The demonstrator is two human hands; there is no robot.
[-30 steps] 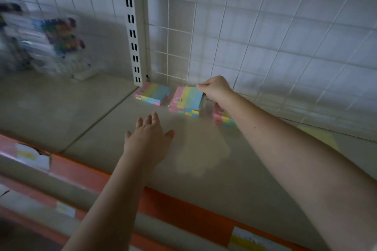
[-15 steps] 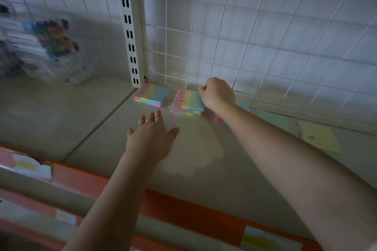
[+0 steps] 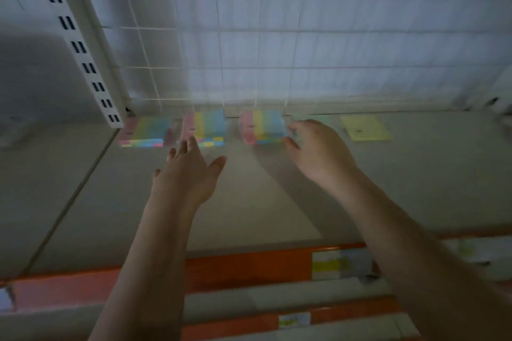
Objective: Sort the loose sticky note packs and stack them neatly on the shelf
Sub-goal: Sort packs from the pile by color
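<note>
Head view: blurred by motion, the camera now faces the shelf back more squarely than half a second ago
Shelf: pale board with an orange front rail at the near edge
Wire grid: white back panel rising from the far edge, slotted upright at its left
Right hand: fingers loosely spread and grasping nothing; fingertips just beside the right edge of the right pack, and blur hides whether they touch; half a second ago it was closed over the packs further left
Left hand: flat, fingers straight, palm down over the board, tips near the middle pack's near edge; holds nothing, much as before
Left pack: rainbow sticky notes lying flat at the far edge, next to the upright's foot
Middle pack: same colours, just right of the left pack
Right pack: same colours, apart from the middle pack, now fully uncovered and in line with the other two
Yellow pad: lies flat further right, along the far edge
Green pad: pale, partly hidden behind the right hand
</note>
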